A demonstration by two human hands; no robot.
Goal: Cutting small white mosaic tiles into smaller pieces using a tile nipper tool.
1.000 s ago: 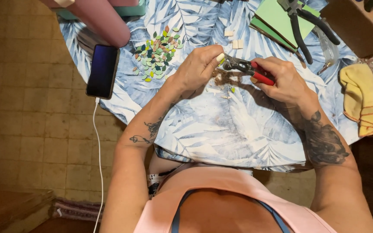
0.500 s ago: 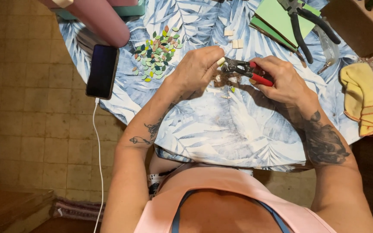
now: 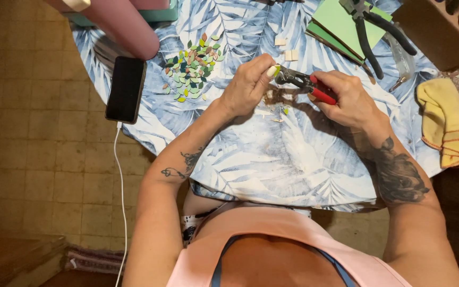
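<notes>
The right hand [image 3: 349, 98] is closed around the red handles of the nippers [image 3: 305, 84], above the table [image 3: 272, 159] with the blue leaf cloth. The left hand [image 3: 251, 85] pinches a small pale green piece [image 3: 275, 70] at the tool's tip, fingers together on it. A pile of leaf-shaped tiles [image 3: 192, 66] (green, yellow, brown) lies to the left, near a black phone [image 3: 126, 89].

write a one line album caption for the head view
Right hand squeezes red-handled nippers on a small tile piece held by the left hand, beside a pile of leaf-shaped tiles.
</notes>
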